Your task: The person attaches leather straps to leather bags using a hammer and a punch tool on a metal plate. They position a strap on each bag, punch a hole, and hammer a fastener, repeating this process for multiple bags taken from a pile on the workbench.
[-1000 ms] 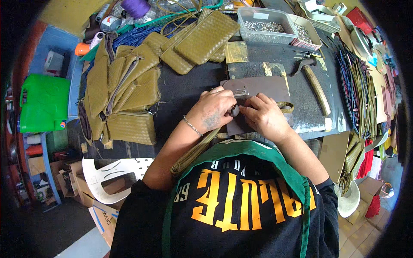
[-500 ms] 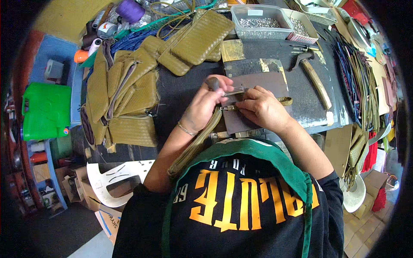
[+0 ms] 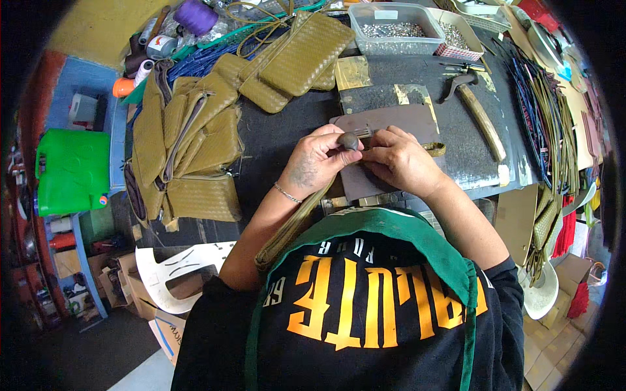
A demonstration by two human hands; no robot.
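Observation:
My left hand [image 3: 313, 159] is closed around a metal punch [image 3: 349, 141], whose round dark head points up between thumb and fingers; its lower end is hidden. Pinched in my right hand [image 3: 401, 161] is an olive woven strap [image 3: 297, 218], beside the left fingertips. The strap trails down under my left forearm, and its looped end [image 3: 433, 149] sticks out past my right hand. Beneath both hands lies a dark brown leather sheet [image 3: 365, 186]. A small silver metal piece [image 3: 364, 131] shows just beyond my fingers.
Olive woven pouches [image 3: 202, 140] are heaped at left, with flat ones [image 3: 310, 55] behind. A hammer [image 3: 481, 120] lies at right. A clear bin [image 3: 394, 29] of small metal parts stands at the back. Bundled cords [image 3: 538, 124] hang along the right side.
My left hand has tipped the punch more upright and moved it right and slightly down, closer to my right hand. The right hand stays on the strap.

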